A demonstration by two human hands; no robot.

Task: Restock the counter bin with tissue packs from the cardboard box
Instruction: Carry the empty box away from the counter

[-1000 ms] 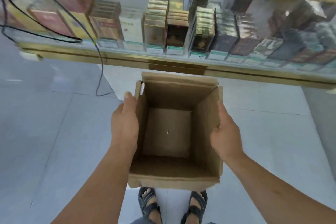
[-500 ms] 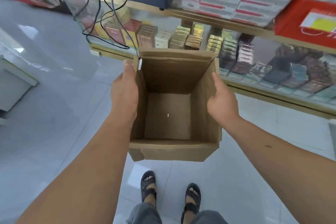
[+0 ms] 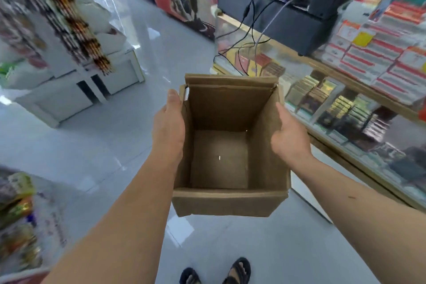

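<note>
Head view: one plain brown cardboard box (image 3: 219,159), flaps open and interior bare with no tissue packs showing, is carried level in mid-air above the glossy pale tiled floor (image 3: 129,145), near the glass-fronted display counter (image 3: 345,108) at right. Left hand (image 3: 169,131) grips the box's left wall, thumb along the rim; right hand (image 3: 289,138) pinches the right wall, thumb inside, a two-sided hold that likely keeps the empty box steady for carrying. Counter bin: not identifiable here.

Turned left with cardboard box (image 3: 230,203).
Glass counter (image 3: 345,108), dead ahead of the grip before, now off to its right; shelf rack (image 3: 69,53) newly in view on its left.
</note>
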